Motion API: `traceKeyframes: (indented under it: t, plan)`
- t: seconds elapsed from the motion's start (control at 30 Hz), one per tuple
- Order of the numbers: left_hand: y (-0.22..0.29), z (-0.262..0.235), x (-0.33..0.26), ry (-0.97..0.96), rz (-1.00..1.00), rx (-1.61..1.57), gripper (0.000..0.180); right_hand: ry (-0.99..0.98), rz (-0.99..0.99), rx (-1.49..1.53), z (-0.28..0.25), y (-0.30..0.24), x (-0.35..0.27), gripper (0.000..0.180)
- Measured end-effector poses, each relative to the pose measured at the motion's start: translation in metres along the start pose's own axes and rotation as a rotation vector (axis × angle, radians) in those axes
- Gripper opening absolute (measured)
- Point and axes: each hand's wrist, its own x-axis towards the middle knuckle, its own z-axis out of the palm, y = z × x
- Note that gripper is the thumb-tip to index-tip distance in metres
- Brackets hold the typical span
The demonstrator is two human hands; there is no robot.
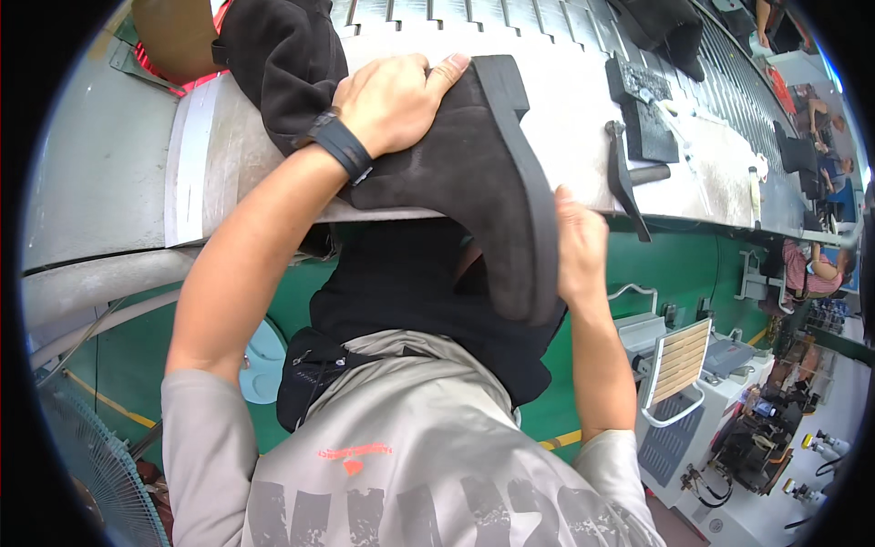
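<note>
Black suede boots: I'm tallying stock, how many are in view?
3: held boot in both hands, another boot behind the left hand, far boot up the conveyor; more may be hidden.

At your twelve o'clock runs a pale grey workbench [583,100] with a ribbed metal conveyor [474,11] beyond it; the green front panel [693,264] drops below it at three o'clock; a slatted wooden chair [679,360] sits at four o'clock beside white machines [729,447]; a fan grille [100,474] shows at eight o'clock; light is bright and even.

Bench [583,109] bare between boot [474,182] and hammer [624,178]; blocks [643,114] beyond.
</note>
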Motion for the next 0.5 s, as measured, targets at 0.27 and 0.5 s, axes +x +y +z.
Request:
traceKeyframes:
  t: [0.27,0.5]
  plan:
    - [0.003,0.015,0.000,0.104,-0.021,-0.095,0.068,-0.167,-0.079,0.699,0.020,-0.040,0.160,0.067]
    - [0.000,0.015,-0.002,0.166,0.013,-0.134,0.058,-0.458,0.144,0.672,0.044,-0.058,0.188,0.096]
